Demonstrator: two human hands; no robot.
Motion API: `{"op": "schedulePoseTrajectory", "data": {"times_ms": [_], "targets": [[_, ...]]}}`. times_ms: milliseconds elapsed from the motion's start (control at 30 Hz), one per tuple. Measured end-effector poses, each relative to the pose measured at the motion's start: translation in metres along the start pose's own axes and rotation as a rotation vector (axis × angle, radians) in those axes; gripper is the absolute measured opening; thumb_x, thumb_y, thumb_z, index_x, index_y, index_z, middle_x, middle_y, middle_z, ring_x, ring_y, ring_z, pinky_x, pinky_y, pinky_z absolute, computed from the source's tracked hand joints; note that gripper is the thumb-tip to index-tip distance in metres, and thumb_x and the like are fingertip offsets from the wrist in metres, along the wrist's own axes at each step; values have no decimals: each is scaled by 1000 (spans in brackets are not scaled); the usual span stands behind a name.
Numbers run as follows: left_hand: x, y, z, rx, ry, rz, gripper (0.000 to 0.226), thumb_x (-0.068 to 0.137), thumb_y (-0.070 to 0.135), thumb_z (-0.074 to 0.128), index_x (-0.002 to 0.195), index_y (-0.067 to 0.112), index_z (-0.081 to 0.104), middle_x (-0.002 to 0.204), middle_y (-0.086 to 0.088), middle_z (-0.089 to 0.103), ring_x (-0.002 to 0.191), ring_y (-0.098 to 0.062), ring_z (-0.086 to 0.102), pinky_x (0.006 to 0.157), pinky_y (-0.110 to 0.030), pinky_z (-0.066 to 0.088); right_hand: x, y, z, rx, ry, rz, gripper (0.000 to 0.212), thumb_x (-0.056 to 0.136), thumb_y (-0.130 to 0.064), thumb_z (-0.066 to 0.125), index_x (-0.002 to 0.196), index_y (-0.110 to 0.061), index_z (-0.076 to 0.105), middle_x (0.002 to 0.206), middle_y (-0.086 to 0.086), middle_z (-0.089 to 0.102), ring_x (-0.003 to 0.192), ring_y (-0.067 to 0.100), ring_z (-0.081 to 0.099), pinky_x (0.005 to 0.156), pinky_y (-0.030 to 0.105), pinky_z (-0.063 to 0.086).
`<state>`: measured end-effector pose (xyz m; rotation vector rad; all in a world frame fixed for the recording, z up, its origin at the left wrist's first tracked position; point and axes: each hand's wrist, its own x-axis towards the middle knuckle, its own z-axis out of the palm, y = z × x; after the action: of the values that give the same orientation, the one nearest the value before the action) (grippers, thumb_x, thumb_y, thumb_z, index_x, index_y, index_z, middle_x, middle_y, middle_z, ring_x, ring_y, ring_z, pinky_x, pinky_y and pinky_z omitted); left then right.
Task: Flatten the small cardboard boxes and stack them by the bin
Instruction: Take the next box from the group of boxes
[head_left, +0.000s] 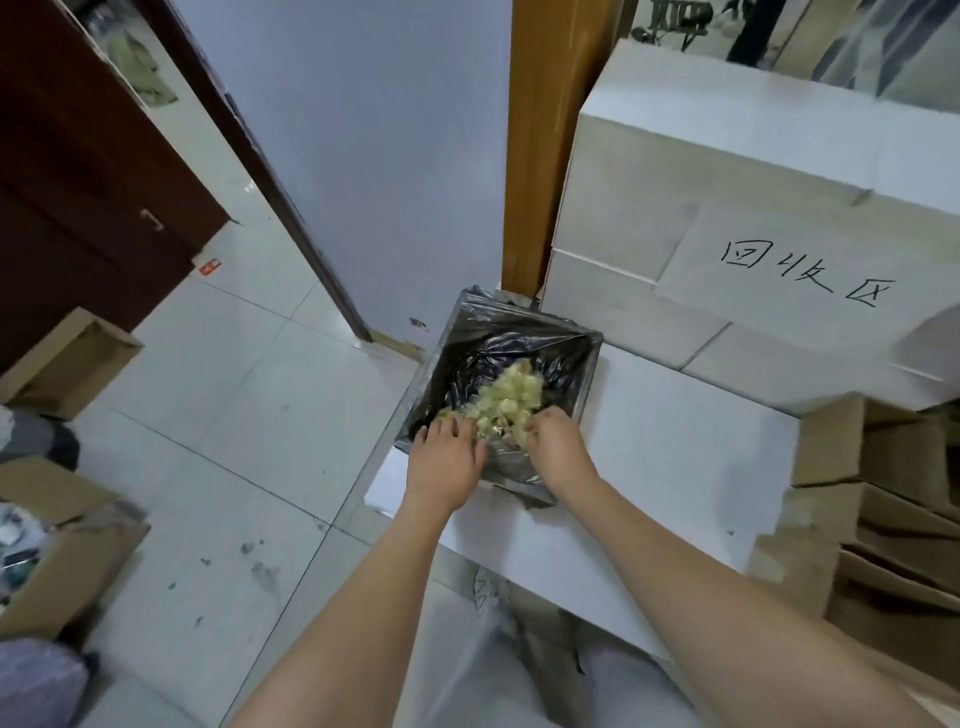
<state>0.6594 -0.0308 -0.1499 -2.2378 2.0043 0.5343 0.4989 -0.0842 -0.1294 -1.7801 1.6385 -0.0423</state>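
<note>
A square bin (589, 374) lined with a black plastic bag stands on the floor by a wooden post. Inside lies a crumpled wad of yellowish tape (511, 397). My left hand (444, 460) reaches over the bin's near rim with its fingers spread and touching the wad. My right hand (556, 444) is beside it, fingers curled down into the wad at the rim. A stack of flattened brown cardboard boxes (893, 525) lies at the right, on a white sheet (675, 467).
Large white boxes (727, 208) with handwritten characters stand behind the bin at the right. Open brown cartons (67, 358) sit on the tiled floor at the left, one (62, 561) holding clutter. A dark cabinet (78, 182) is at the far left.
</note>
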Motion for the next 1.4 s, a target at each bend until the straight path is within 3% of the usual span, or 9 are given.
{"op": "schedulePoseTrajectory", "data": {"times_ms": [300, 400, 533, 600, 700, 800, 967, 1167, 1400], "targets": [[21, -14, 16, -45, -20, 30, 43, 105, 40, 31, 136, 15, 47, 134, -10, 51, 125, -29, 47, 108, -43, 35, 40, -7, 50, -184, -44, 86, 20, 90, 4, 45, 94, -7, 61, 96, 14, 64, 83, 31, 60, 73, 37, 49], [22, -19, 19, -41, -45, 34, 43, 106, 40, 30, 136, 15, 46, 136, -10, 50, 127, -29, 46, 109, -44, 35, 40, -6, 58, -212, -6, 82, 19, 89, 8, 50, 88, -5, 64, 97, 15, 62, 94, 31, 61, 78, 39, 52], [24, -25, 21, -28, -63, 34, 43, 106, 40, 28, 136, 16, 46, 135, -9, 51, 127, -28, 45, 110, -42, 34, 44, -9, 67, -395, -9, 59, 16, 87, 4, 59, 92, -7, 69, 113, 15, 61, 113, 31, 50, 97, 39, 46], [24, -28, 20, -39, -62, 31, 43, 106, 40, 29, 137, 16, 46, 135, -9, 52, 127, -28, 46, 109, -42, 34, 44, -13, 66, -481, -12, 61, 16, 85, 1, 60, 85, -13, 67, 113, 13, 60, 114, 31, 47, 101, 40, 39], [23, -32, 19, -41, -71, 12, 45, 106, 41, 29, 140, 18, 45, 136, -9, 51, 126, -29, 46, 108, -42, 34, 45, -20, 61, -469, -59, 69, 21, 85, 3, 56, 80, -17, 57, 100, 11, 66, 105, 31, 58, 97, 40, 40], [23, -34, 18, -25, -66, 10, 46, 106, 42, 28, 140, 18, 46, 135, -9, 52, 125, -29, 48, 107, -42, 35, 44, -29, 52, -408, -8, 56, 9, 92, -8, 53, 96, -12, 61, 97, 10, 70, 98, 31, 62, 92, 39, 41], [25, -29, 13, 3, -70, 26, 47, 105, 42, 26, 138, 18, 48, 140, -8, 52, 130, -27, 46, 108, -43, 35, 18, -23, 21, -402, 71, 59, 45, 101, -40, 43, 135, -12, 50, 126, 12, 60, 115, 32, 54, 97, 41, 42], [34, 19, -7, -11, -40, 106, 48, 104, 43, 26, 141, 20, 47, 140, -9, 52, 132, -28, 46, 111, -43, 36, -19, 23, -46, -406, 121, 172, 60, 100, -53, 38, 148, -16, 36, 153, 17, 35, 136, 37, 35, 117, 46, 24], [40, 150, -40, -14, 13, 366, 46, 106, 42, 28, 143, 19, 43, 144, -7, 48, 133, -27, 45, 110, -43, 34, -78, 96, -138, -376, 274, 354, 63, 101, -53, 35, 152, -17, 31, 153, 14, 36, 140, 34, 33, 119, 42, 21]]}}
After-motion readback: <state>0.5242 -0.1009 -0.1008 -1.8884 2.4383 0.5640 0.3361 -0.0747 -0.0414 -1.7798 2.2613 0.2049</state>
